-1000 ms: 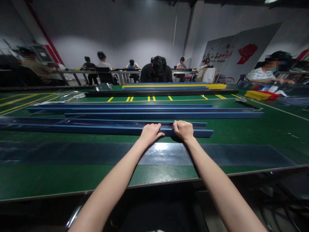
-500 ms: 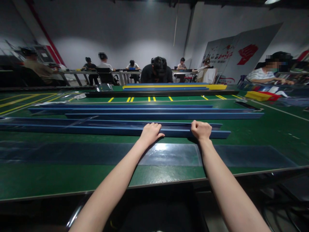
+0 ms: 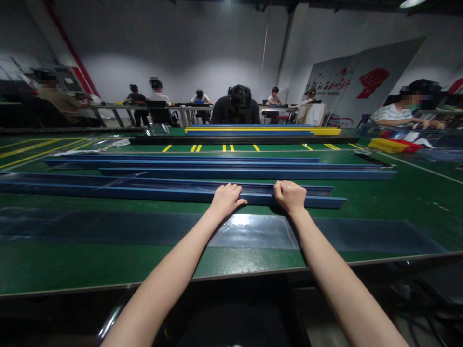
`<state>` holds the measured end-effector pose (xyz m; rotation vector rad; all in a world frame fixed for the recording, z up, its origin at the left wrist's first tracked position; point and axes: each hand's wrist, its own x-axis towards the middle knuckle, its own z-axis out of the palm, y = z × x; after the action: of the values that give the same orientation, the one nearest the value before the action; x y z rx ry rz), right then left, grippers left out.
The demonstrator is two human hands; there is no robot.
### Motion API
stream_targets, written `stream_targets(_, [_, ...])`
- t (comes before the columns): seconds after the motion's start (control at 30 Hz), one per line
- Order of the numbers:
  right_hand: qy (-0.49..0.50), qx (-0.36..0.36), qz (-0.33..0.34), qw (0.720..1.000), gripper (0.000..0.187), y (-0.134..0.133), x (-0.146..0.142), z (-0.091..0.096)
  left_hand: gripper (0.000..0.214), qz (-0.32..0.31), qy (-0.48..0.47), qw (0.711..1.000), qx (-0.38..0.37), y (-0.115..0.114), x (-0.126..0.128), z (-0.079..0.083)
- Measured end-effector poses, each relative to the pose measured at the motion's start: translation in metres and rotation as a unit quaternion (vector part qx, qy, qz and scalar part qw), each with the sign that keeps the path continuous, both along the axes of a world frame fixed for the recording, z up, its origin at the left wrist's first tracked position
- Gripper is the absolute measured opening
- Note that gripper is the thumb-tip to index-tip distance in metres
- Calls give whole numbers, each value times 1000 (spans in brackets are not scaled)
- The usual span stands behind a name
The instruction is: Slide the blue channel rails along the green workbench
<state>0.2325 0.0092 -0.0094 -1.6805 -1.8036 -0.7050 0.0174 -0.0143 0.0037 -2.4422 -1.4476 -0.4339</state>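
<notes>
A long blue channel profile lies across the table in front of me, with raised walls along both long sides. My left hand is closed over its near wall, thumb on the front face and fingers over the top into the trough. To the right, my right hand makes a fist at the same channel; whatever its fingers hold is hidden. Nearer to me, a long strip of clear plastic film lies flat and shiny beneath my forearms.
Beyond are more blue profiles, a black bar and a yellow profile. A phone-like dark slab and a yellow tray lie right. A co-worker bends over the far side of the green table.
My right hand has slid left along the channel, closer to my left hand. My left hand stays in place on the near wall.
</notes>
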Motion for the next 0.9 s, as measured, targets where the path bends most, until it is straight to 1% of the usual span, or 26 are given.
stream_targets(0.07, [-8, -16, 27, 999, 43, -1, -10, 1, 34, 0, -1, 1000, 4, 1, 0, -1])
stream_targets(0.1, [-4, -27, 25, 999, 43, -1, -13, 1, 34, 0, -2, 1000, 6, 1, 0, -2])
stream_targets(0.23, [26, -63, -20, 997, 44, 0, -19, 3, 36, -1, -5, 1000, 11, 2, 0, -2])
stream_targets(0.33, [30, -67, -29, 997, 43, 2, -18, 4, 37, -2, -5, 1000, 10, 2, -1, -1])
stream_targets(0.5, [37, -59, -38, 997, 43, 5, -12, 3, 37, -12, 1, 1000, 18, 2, -2, -1])
stream_targets(0.73, [62, -55, -103, 991, 42, 3, 11, 5, 29, -35, 14, 999, 20, 1, 0, -1])
stream_targets(0.9, [62, -65, -115, 989, 42, 0, 15, 7, 24, -39, 13, 999, 6, 0, 3, 0])
